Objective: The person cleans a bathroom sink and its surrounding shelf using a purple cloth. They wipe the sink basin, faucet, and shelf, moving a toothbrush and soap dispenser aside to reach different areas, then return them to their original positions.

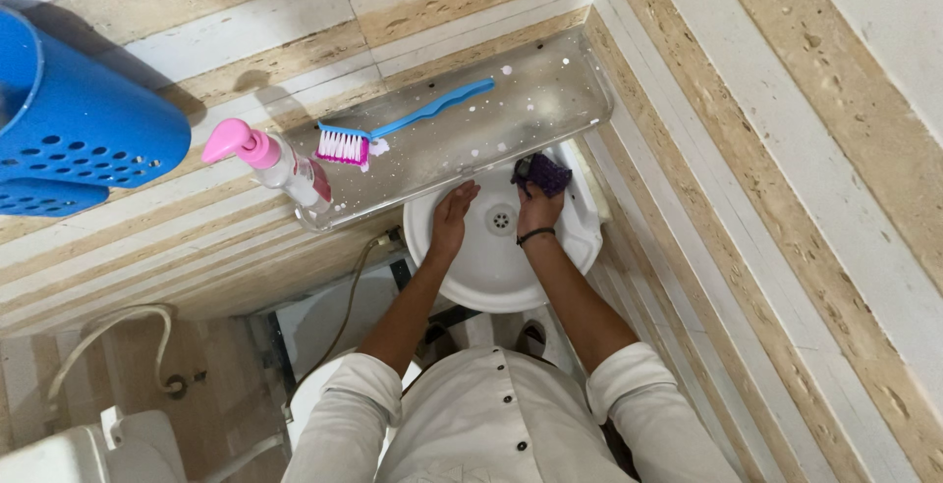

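Right hand (538,210) grip bunched on purple cloth (540,173) at sink (491,282) back rim; left hand (452,218) open, flat inside. Risk: rising hand knocks brush (346,144) off shelf (550,100) above sink.

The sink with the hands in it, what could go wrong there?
The right hand presses a purple cloth at the back of the sink, just under the glass shelf; it might bump the shelf. The pink-topped bottle stands at the shelf's end and could fall. The left hand rests on the basin and might slip.

Single head camera looks steeply down, fairly high above the sink (491,272)
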